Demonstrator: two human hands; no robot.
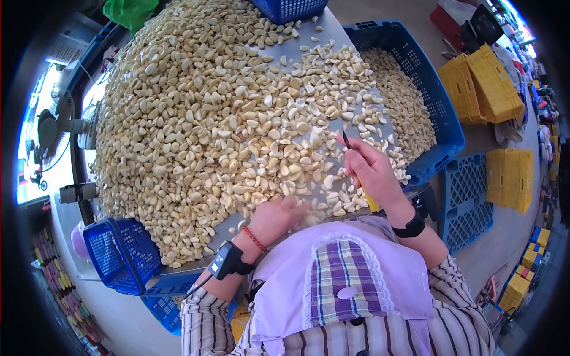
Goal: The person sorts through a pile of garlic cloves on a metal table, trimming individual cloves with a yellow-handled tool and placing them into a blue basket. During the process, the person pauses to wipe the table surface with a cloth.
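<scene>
A wide heap of pale, curved kernels (pixel 178 118), possibly cashews or peeled garlic cloves, lies on a metal table (pixel 335 126). My right hand (pixel 375 173) is closed around a small knife (pixel 371 202) with a yellow handle; its dark blade tip points away from me, above scattered kernels. My left hand (pixel 276 218) rests low over the near edge of the heap, touching kernels. Its fingers are stretched out and partly blurred by motion, with nothing visible held in them.
A large blue crate (pixel 442 101) holding kernels stands at the table's right side. Blue baskets sit at the near left corner (pixel 122 255) and far edge (pixel 291 9). Yellow crates (pixel 509 178) and a blue pallet (pixel 466 202) lie right. A fan (pixel 50 130) stands left.
</scene>
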